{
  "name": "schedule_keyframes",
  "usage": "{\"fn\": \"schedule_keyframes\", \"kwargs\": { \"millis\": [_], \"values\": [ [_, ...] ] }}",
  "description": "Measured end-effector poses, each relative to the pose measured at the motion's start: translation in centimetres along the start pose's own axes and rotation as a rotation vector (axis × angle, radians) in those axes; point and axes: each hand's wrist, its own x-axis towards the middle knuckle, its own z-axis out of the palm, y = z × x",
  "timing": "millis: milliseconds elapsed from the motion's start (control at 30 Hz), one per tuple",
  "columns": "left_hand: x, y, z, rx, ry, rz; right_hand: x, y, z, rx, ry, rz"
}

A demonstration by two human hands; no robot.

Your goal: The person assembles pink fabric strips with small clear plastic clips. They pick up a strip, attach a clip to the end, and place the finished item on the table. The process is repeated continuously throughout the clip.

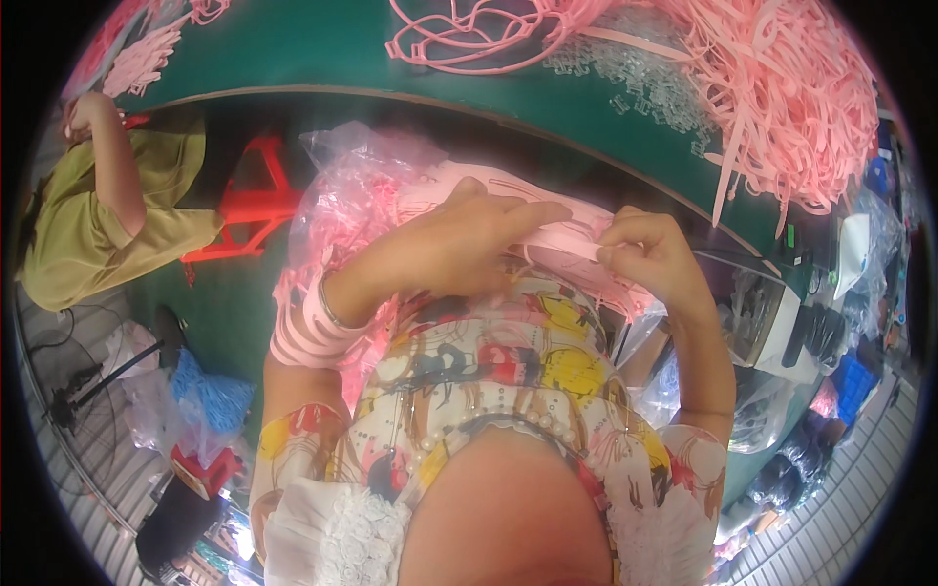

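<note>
A bundle of flat pink straps [445, 181] lies across my lap, in front of the patterned top. My left hand [484, 234] is bent over the bundle, its upper finger reaching right and its lower fingers curled around a pink strap [565, 240]. The strap runs across to my right hand [645, 252], which pinches it between thumb and fingers. Several pink loops [308, 337] hang around my left forearm, close to a bracelet. The strap's ends are hidden by my hands.
A green table [322, 49] spans the far side. On it are a large heap of pink straps [791, 98], small clear plastic pieces [645, 73] and pink loops [469, 54]. At left, a person [117, 195] is near a red stool [256, 205]. Bags and boxes crowd the right.
</note>
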Motion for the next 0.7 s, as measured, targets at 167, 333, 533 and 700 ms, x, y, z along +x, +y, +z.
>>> {"fn": "schedule_keyframes", "kwargs": {
  "millis": [167, 333, 533, 700],
  "values": [
    [0.2, -0.4, -0.8, -0.27, -0.105, -0.088, -0.1, 0.0, 0.2, -0.031, -0.002, -0.015],
    [0.5, -2.0, -0.3, -0.334, -0.006, 0.104, -0.1, 0.2, 0.0, -0.029, -0.009, -0.076],
    [4.2, -1.9, -0.6, -0.119, 0.322, 0.087, 0.1, 0.9, 0.4, -0.083, 0.006, -0.182],
    [11.5, -2.6, -0.1, 0.178, 0.645, 0.108, 0.2, 1.2, 1.1, -0.146, 0.073, -0.311]
  ]
}}
